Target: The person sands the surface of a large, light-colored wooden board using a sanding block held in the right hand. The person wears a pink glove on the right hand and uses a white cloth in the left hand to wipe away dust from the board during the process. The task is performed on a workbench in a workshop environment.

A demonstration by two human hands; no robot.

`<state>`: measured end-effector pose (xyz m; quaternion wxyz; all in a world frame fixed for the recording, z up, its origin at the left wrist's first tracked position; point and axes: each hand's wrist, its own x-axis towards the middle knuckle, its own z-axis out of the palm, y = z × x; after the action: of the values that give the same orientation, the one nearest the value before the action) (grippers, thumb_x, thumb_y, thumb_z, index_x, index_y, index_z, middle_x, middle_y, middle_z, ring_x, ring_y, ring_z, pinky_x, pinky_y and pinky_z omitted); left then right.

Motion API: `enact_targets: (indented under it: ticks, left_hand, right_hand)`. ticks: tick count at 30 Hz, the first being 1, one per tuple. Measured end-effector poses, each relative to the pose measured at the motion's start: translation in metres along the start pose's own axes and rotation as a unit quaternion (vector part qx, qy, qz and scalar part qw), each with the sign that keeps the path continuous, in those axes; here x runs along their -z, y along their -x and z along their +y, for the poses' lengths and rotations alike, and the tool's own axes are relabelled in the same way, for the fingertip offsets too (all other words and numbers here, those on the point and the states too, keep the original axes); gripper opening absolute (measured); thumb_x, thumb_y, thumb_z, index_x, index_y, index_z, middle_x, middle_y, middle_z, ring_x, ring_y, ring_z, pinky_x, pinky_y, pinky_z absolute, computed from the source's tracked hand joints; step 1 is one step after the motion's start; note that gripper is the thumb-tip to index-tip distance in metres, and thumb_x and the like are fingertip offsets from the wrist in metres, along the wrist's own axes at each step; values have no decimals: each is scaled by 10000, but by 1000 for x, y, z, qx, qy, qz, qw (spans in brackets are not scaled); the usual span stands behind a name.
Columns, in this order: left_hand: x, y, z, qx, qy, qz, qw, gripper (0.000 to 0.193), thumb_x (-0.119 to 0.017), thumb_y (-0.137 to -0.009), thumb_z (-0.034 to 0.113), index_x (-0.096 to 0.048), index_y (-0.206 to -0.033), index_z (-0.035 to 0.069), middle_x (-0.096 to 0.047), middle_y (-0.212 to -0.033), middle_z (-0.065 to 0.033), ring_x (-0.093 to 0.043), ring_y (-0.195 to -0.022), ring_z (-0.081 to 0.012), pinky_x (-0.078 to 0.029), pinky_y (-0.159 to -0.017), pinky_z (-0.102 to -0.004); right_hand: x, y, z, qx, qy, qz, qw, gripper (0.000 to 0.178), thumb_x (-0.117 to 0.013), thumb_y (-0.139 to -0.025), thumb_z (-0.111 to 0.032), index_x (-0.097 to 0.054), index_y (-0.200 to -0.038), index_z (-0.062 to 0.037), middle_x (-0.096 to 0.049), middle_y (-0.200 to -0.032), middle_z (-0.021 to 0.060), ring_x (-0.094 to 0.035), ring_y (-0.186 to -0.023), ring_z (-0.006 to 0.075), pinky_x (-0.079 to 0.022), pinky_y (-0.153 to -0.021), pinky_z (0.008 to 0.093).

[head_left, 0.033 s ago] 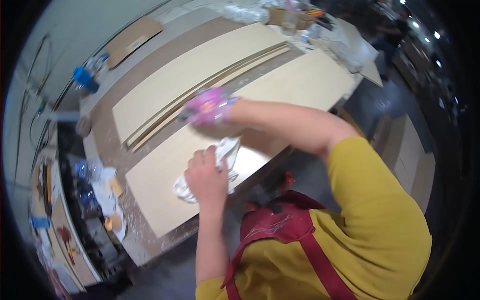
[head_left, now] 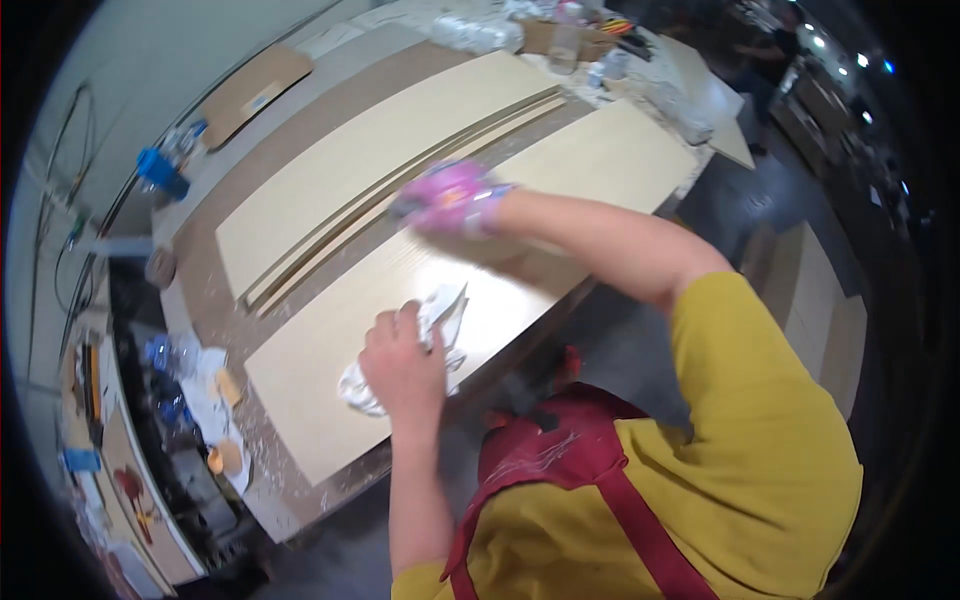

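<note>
A long brown work surface (head_left: 200,270) runs from the lower left up toward the upper right, and everything flat on it follows that line. Two pale wooden panels lie on it lengthwise: the far panel (head_left: 370,170) and the near panel (head_left: 560,180), their long axes parallel and pointing up-right toward a cluttered end with a cardboard box (head_left: 560,38). Between them lie thin wooden strips (head_left: 400,205), also along that diagonal.

The right hand (head_left: 450,197), in a pink glove, reaches across the near panel and rests close to the strips; it is blurred, so I cannot tell whether its fingers are clenched or loose. The left hand (head_left: 400,365) is bare and presses down on the near panel's lower half, its fingers clenched around a crumpled white cloth (head_left: 440,320), which spills out on both sides of the hand.
</note>
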<state>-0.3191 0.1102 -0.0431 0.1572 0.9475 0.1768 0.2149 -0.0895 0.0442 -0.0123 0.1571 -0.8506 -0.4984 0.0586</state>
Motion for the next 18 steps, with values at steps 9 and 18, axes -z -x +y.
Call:
enact_targets:
  ticks: [9,18]
  left_hand:
    - [-8,-7,11,-6,45,10,999,292,-636,-801,134,-625,-1083,62,-598,-987,-145,-565,-916,-372,-444,-787,-467]
    - [8,-15,-11,210,299,111,924,305,-572,-939,231,-609,-1147,11,-648,-1034,-113,-615,-947,-225,-492,-842,-349]
  right_hand:
    - [25,80,66,-68,66,181,979,307,-589,-770,-252,-698,-1049,-188,-682,-951,93,-649,-952,307,-514,-835,488]
    - [141,176,361,-345,169,162,909,443,-577,-861,-367,-603,-1251,-159,-666,-1164,158,-639,-1052,359,-493,-930,428]
